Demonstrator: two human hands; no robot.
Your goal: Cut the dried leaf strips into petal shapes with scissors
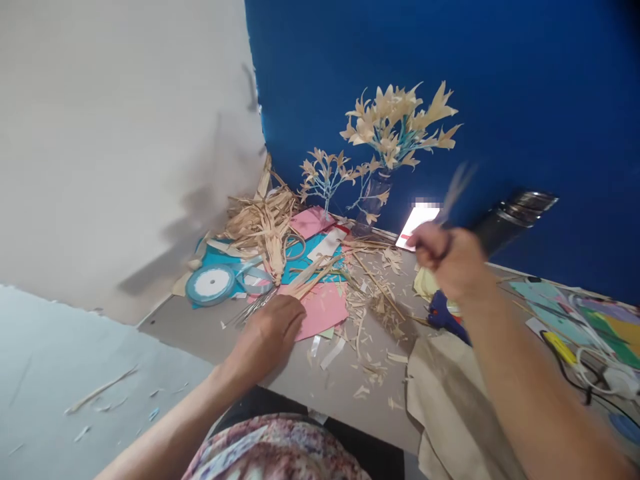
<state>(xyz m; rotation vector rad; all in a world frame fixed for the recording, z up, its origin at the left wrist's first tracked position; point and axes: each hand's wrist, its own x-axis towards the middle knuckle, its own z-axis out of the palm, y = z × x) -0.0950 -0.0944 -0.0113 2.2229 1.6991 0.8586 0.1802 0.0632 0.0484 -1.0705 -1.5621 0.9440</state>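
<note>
My left hand (pixel 273 333) is closed low over the table at the pink paper's left edge. Pale dried husk strips (pixel 313 279) fan out from its fingertips, which are partly hidden. Thin wires (pixel 249 308) lie just to its left. My right hand (pixel 450 260), smeared by motion, is raised over the table's right side. It grips scissors (pixel 459 190) with the blurred blades pointing up. Behind the left hand are a roll of light blue ribbon (pixel 210 283) and a heap of dried corn husks (pixel 263 223).
Husk flowers stand in a glass vase (pixel 379 197) by the blue wall, near a lit phone screen (pixel 417 225). A dark cylinder (pixel 510 220), a blue glue gun (pixel 445 317) and a beige cloth (pixel 450 400) are at right. Husk scraps litter the table (pixel 300 380).
</note>
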